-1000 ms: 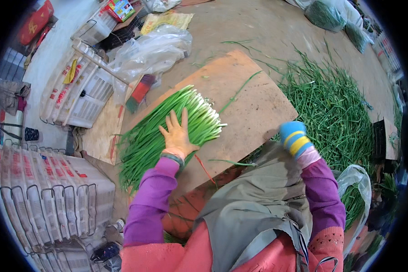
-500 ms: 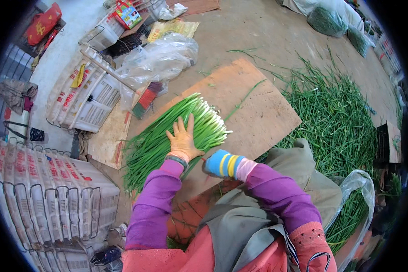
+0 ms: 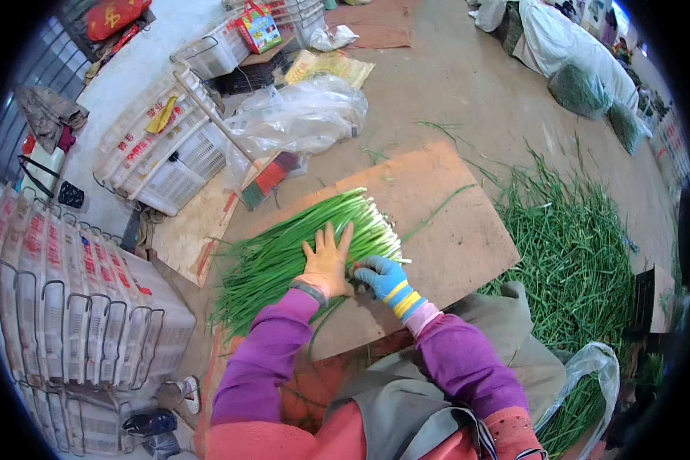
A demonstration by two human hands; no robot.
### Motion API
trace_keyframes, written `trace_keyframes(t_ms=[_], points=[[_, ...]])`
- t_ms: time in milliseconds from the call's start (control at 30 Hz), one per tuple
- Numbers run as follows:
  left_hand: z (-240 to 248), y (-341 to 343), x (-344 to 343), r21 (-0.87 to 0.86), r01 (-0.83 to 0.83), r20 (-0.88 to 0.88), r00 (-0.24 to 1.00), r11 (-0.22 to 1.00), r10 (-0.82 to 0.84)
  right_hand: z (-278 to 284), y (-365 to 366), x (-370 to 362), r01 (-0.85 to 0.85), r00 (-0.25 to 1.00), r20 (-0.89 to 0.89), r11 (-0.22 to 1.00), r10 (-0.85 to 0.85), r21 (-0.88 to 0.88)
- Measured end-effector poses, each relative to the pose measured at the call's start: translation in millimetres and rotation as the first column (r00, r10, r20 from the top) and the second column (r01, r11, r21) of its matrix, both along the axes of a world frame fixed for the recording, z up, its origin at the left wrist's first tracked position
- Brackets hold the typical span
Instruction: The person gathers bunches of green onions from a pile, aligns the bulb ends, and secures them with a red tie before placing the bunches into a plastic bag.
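Note:
A broad bundle of chives (image 3: pixel 284 234), long green leaves with white ends toward the right, lies across a brown board (image 3: pixel 445 241). My left hand (image 3: pixel 327 261) presses flat on top of the bundle with its fingers spread. Beside its thumb, at the bundle's near edge, is my right hand (image 3: pixel 382 277) in a blue glove with yellow bands. The right fingers are curled together, with a small bit of red at their tips that is too small to make out. A single loose green leaf (image 3: pixel 437 207) rests on the board beyond the white ends.
A large heap of loose chives (image 3: pixel 571 245) covers the floor at right, above an open clear bag (image 3: pixel 598 368) of more. Stacked white crates (image 3: pixel 84 307) stand at left. A red-and-green brush (image 3: pixel 272 178) and crumpled plastic (image 3: pixel 299 115) lie beyond the board.
My right hand has moved up against the bundle's near edge beside my left hand. My left hand still presses on the chives. The whole view has shifted slightly.

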State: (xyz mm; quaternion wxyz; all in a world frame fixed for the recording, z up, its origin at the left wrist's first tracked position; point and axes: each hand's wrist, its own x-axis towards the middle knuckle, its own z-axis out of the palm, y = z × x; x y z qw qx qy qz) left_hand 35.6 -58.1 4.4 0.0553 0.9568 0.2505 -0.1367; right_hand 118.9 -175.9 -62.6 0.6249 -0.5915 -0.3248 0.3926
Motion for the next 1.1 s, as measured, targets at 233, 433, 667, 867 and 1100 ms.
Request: trace_keyframes(t_ms=[233, 433, 667, 867, 1100], points=[[25.6, 80.9, -7.1, -0.634, 0.056, 0.207, 0.973, 0.772, 0.099, 1.9, 0.2, -0.4, 0.011, 0.992, -0.125, 0.994, -0.025, -0.111], [-5.4, 139.6, 23.8, -0.521, -0.137, 0.444, 0.8, 0.843, 0.404, -0.9, 3.8, -2.5, 0.006, 0.991, -0.131, 0.995, -0.019, -0.099], [-63.0, 127.5, 37.4, -0.126, -0.462, 0.292, 0.829, 0.878, 0.478, -12.1, 3.0, 1.1, 0.001, 1.0, 0.027, 0.999, 0.001, -0.052], [-34.9, 78.3, 28.7, -0.238, -0.442, 0.311, 0.809, 0.865, 0.499, -23.0, -6.1, 2.9, 0.011, 0.994, 0.112, 0.999, -0.007, -0.033], [-61.9, 51.1, 4.3, -0.267, -0.308, 0.677, 0.615, 0.913, 0.405, -4.4, -14.4, -6.2, -0.022, 0.999, -0.036, 0.992, 0.017, -0.126]])
